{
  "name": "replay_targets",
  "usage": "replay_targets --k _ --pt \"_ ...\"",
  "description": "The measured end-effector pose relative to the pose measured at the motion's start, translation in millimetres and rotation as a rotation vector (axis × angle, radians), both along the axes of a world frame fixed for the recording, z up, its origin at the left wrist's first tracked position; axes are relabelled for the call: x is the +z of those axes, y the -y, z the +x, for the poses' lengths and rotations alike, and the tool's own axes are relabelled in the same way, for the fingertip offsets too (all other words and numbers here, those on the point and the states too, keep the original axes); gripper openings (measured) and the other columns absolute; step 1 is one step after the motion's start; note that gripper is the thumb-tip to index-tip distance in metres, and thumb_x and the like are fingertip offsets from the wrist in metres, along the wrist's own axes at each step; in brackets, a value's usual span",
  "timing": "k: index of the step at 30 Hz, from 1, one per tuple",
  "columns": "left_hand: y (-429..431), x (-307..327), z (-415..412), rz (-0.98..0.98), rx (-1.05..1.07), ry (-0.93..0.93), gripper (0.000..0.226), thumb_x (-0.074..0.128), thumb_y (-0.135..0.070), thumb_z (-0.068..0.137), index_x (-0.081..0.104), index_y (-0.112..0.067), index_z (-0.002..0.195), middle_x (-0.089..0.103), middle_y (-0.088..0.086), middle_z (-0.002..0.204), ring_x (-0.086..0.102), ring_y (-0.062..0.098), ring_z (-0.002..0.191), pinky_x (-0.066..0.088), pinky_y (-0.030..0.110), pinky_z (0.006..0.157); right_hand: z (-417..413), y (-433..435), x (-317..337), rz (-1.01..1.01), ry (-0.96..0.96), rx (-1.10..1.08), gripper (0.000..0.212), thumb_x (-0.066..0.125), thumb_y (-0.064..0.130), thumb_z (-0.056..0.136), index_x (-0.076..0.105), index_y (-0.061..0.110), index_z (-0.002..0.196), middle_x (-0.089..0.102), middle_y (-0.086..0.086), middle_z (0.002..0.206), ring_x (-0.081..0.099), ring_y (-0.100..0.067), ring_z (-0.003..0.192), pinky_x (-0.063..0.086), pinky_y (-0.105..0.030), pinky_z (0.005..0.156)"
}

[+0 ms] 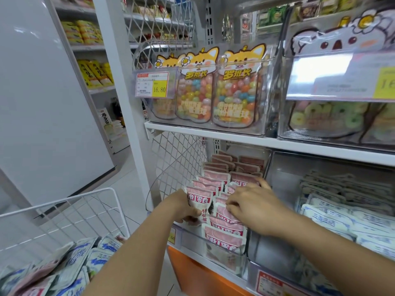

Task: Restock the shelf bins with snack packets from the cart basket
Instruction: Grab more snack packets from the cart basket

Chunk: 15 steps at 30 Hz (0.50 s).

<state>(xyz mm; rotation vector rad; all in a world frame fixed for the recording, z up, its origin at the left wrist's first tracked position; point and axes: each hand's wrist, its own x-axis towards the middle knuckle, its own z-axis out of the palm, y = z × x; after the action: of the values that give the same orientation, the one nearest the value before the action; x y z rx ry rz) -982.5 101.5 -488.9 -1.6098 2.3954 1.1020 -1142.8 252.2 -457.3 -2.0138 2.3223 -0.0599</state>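
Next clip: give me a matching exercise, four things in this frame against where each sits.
Things:
1. pink packets
2. blue-and-white packets
3. jelly-bean bags
4. left hand

Places:
A. upper shelf, in a clear bin behind the 16.80 tag
B. lower shelf, right bin
C. holding a packet at the left row of the lower left bin
D. lower shelf, left bin, in rows

Pairs: 1-D, 2-B, 3-A, 4-C
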Motion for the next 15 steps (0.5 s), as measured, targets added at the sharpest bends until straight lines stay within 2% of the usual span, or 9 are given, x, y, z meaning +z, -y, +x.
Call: replay_targets --k 3,6,8,13,15 --pt "0.5 0.7 -0.4 0.010 0.017 0.007 0.033 0.079 -0.027 0.083 0.063 -0.012 0.108 0.072 0.007 0.106 0.072 0.022 0.094 0.059 0.041 0.088 0.3 -0.4 0.5 -0.002 -0.003 -0.002 0.040 0.031 0.039 0.102 0.069 0.025 0.103 0.062 0.006 0.111 0.052 -0.016 0.113 0.002 -0.050 0.120" --pt "-2.4 1.8 -2.9 0.013 0.000 0.003 0.022 0.078 -0.024 0.084 0.057 -0.018 0.090 0.072 0.008 0.104 0.071 0.022 0.094 0.059 0.038 0.088 0.4 -1.0 0.7 -0.009 -0.013 -0.006 0.041 0.031 0.037 0.102 0.069 0.024 0.098 0.062 0.006 0.108 0.053 -0.017 0.111 0.001 -0.050 0.121" --pt "-7.1 4.1 -4.9 0.010 -0.014 -0.008 0.023 0.076 -0.022 0.086 0.054 -0.020 0.085 0.072 0.006 0.099 0.071 0.021 0.092 0.059 0.034 0.086 0.9 -1.0 0.7 -0.010 -0.014 -0.009 0.041 0.031 0.037 0.102 0.070 0.024 0.098 0.062 0.006 0.109 0.052 -0.017 0.111 0.001 -0.050 0.121" --pt "-14.1 8.8 -4.8 0.007 -0.024 -0.013 0.024 0.074 -0.020 0.087 0.050 -0.021 0.085 0.068 0.001 0.092 0.071 0.020 0.094 0.058 0.035 0.088 0.3 -0.6 -1.2 -0.020 -0.008 -0.012 0.041 0.031 0.037 0.101 0.069 0.025 0.095 0.059 0.006 0.103 0.052 -0.017 0.110 0.001 -0.051 0.121" --pt "-16.3 11.5 -3.7 -0.001 -0.035 -0.001 0.027 0.075 -0.021 0.087 0.049 -0.021 0.091 0.064 -0.003 0.088 0.070 0.021 0.095 0.057 0.034 0.087 -0.1 -0.5 -1.5 -0.027 -0.014 -0.007 0.040 0.031 0.037 0.101 0.069 0.026 0.097 0.059 0.006 0.105 0.051 -0.017 0.112 0.002 -0.051 0.121"
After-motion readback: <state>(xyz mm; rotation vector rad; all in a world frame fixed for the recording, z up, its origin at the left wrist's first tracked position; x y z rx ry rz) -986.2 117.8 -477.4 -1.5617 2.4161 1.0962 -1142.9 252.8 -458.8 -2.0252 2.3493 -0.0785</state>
